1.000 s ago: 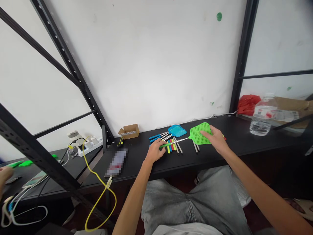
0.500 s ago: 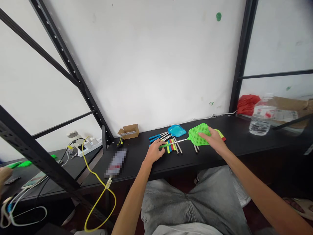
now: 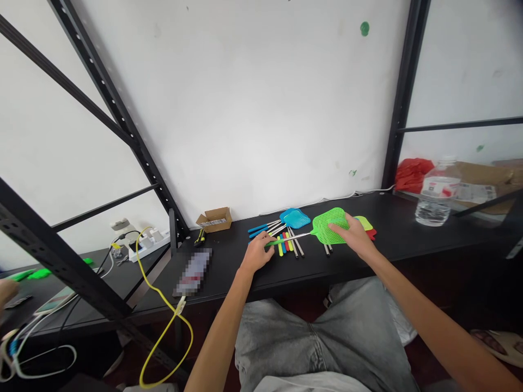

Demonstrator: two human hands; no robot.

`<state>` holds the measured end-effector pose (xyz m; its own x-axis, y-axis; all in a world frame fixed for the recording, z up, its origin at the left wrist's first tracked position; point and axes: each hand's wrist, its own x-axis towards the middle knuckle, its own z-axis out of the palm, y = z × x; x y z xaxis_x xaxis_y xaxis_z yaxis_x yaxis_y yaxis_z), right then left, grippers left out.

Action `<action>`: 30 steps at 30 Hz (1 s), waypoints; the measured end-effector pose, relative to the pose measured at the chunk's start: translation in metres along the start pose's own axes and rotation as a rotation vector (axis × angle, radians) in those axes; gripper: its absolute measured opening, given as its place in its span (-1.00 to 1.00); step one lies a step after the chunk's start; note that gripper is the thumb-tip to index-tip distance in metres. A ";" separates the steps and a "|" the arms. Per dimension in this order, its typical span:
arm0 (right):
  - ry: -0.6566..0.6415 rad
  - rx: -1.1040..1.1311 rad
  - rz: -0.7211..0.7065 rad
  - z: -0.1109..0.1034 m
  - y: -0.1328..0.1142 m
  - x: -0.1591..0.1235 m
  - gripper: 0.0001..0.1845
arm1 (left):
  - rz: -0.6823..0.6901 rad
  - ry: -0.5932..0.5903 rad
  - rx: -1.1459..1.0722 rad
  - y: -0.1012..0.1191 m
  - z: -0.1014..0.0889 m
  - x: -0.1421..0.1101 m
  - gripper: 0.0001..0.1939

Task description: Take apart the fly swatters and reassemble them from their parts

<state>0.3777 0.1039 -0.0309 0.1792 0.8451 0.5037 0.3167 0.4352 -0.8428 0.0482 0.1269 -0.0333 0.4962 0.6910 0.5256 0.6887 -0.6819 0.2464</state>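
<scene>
A green fly swatter with a perforated head and a metal shaft is held level between my two hands above the black table. My left hand is closed around its green handle. My right hand grips the swatter's head, thumb on top and fingers hidden beneath. Behind it lie several blue fly swatters with blue handles pointing left. Several coloured handles and metal rods rest under the shaft. Yellow and red swatter heads show partly behind my right hand.
An open cardboard box stands by the wall, near a yellow-black cutter. A blurred-out phone trails a yellow cable. On the right are a water bottle and a red bag. Another person's hand shows far left.
The green swatter's head and my right hand have shifted slightly left and down, uncovering more of the yellow and red heads. Both hands keep their hold.
</scene>
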 end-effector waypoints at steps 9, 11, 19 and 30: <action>-0.006 0.019 0.016 0.009 0.003 -0.003 -0.49 | 0.053 0.070 0.079 -0.003 0.000 -0.001 -0.79; 0.004 0.006 0.012 0.010 0.005 -0.004 -0.47 | 0.064 0.084 0.086 -0.004 0.000 -0.001 -0.79; -0.001 -0.148 0.050 0.019 0.003 -0.009 -0.43 | 0.092 0.068 0.114 -0.006 0.000 -0.001 -0.81; -0.034 -0.146 0.050 0.025 0.000 -0.011 -0.47 | 0.075 0.084 0.209 -0.007 0.001 -0.002 -0.81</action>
<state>0.3529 0.1021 -0.0415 0.1676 0.8754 0.4535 0.4408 0.3449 -0.8287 0.0430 0.1302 -0.0365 0.5101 0.6120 0.6044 0.7503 -0.6601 0.0352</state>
